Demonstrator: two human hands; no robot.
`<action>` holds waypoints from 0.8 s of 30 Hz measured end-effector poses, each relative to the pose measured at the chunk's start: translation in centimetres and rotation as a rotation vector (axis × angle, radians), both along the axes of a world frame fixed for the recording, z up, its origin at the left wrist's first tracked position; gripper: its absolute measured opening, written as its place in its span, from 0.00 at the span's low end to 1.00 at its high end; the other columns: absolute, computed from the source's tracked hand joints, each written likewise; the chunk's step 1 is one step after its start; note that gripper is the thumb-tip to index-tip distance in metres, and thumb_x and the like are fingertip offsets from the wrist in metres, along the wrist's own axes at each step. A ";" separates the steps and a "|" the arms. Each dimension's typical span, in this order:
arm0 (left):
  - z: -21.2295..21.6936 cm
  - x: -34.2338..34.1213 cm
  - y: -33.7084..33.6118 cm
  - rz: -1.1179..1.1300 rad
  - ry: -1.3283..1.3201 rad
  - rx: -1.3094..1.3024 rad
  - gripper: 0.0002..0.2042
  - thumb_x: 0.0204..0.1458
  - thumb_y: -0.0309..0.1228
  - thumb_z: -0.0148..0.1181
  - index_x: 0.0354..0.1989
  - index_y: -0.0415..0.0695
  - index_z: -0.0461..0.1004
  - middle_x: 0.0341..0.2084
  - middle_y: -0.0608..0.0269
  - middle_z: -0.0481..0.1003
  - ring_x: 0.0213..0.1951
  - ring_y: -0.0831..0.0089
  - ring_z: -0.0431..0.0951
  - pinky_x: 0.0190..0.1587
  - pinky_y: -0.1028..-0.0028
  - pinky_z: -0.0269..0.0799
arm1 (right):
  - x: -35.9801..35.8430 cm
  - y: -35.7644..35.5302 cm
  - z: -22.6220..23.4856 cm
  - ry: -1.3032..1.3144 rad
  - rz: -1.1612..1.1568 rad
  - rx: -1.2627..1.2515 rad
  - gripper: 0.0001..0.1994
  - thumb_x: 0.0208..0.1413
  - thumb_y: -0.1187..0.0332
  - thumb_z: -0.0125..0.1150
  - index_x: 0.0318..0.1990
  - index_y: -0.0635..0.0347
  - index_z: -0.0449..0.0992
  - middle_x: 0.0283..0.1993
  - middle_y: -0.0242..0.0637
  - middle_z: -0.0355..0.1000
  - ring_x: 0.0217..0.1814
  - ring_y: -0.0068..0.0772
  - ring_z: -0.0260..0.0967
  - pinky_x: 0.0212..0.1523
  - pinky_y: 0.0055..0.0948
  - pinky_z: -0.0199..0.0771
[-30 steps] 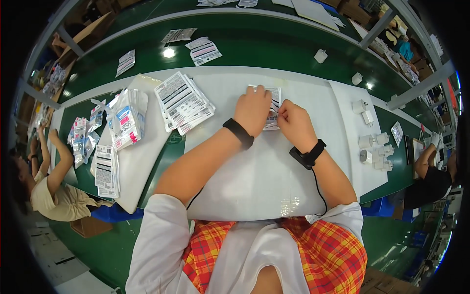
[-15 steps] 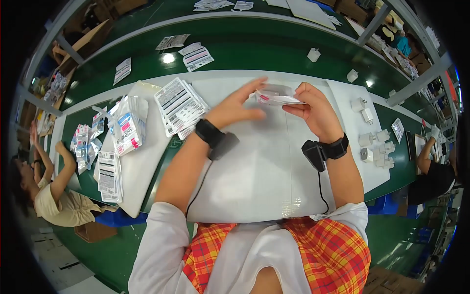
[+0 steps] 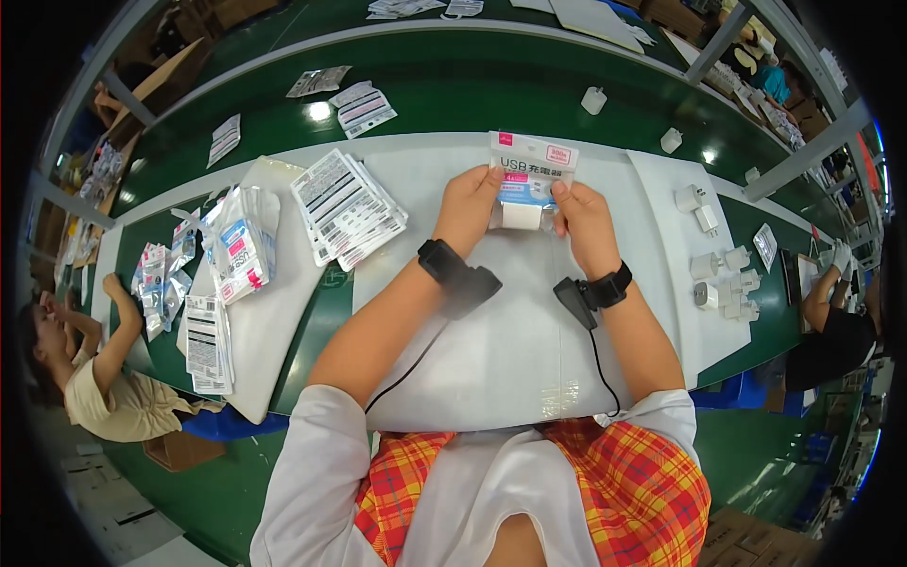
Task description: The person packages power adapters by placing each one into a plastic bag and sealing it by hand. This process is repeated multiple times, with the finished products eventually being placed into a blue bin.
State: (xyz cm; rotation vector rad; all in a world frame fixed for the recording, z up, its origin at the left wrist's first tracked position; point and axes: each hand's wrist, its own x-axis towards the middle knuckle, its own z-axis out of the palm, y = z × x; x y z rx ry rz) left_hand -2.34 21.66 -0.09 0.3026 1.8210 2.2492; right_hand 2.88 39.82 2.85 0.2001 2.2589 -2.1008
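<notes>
A clear plastic pouch (image 3: pixel 531 170) with a pink, white and blue printed front is held up at the far middle of the white work surface. Inside its lower part sits a white charger plug (image 3: pixel 520 216). My left hand (image 3: pixel 470 200) pinches the pouch's left edge, and my right hand (image 3: pixel 584 215) grips the right edge with the thumb in front. To the left lies a fanned stack of printed packaging (image 3: pixel 350 208). Several white charger plugs (image 3: pixel 732 288) stand in a group on the right side.
A pile of filled pouches (image 3: pixel 244 248) and another packaging stack (image 3: pixel 208 345) lie at the left. Beyond the white surface (image 3: pixel 472 350) runs a green belt (image 3: pixel 444 94) with scattered pouches and plugs. Co-workers sit on both sides; dark wrist devices with cables hang at my wrists.
My left hand has come over and taken hold of the pouch's left edge. The pouch has turned from nearly edge-on to show its printed front.
</notes>
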 end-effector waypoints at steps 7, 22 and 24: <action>-1.8 0.0 -3.4 -0.170 0.508 -0.564 0.07 0.55 0.30 0.55 0.37 0.45 0.79 0.36 0.66 0.78 0.45 0.69 0.70 0.48 0.69 0.61 | 0.2 4.2 -1.9 0.542 0.368 0.795 0.10 0.52 0.73 0.57 0.42 0.63 0.78 0.36 0.35 0.77 0.42 0.33 0.71 0.47 0.32 0.69; -1.4 3.8 -3.7 -0.287 0.715 -0.938 0.19 0.46 0.24 0.60 0.49 0.56 0.75 0.49 0.74 0.72 0.55 0.63 0.63 0.56 0.60 0.50 | 4.6 -4.5 -1.3 0.337 0.402 0.923 0.04 0.45 0.78 0.59 0.30 0.64 0.77 0.31 0.43 0.73 0.39 0.44 0.70 0.42 0.38 0.70; -1.3 3.7 -3.7 -0.275 0.714 -0.952 0.19 0.47 0.24 0.59 0.48 0.56 0.75 0.49 0.74 0.72 0.55 0.63 0.63 0.56 0.60 0.50 | 4.3 -5.0 -1.4 0.293 0.371 0.964 0.03 0.45 0.79 0.58 0.29 0.65 0.76 0.32 0.44 0.72 0.40 0.45 0.69 0.42 0.39 0.70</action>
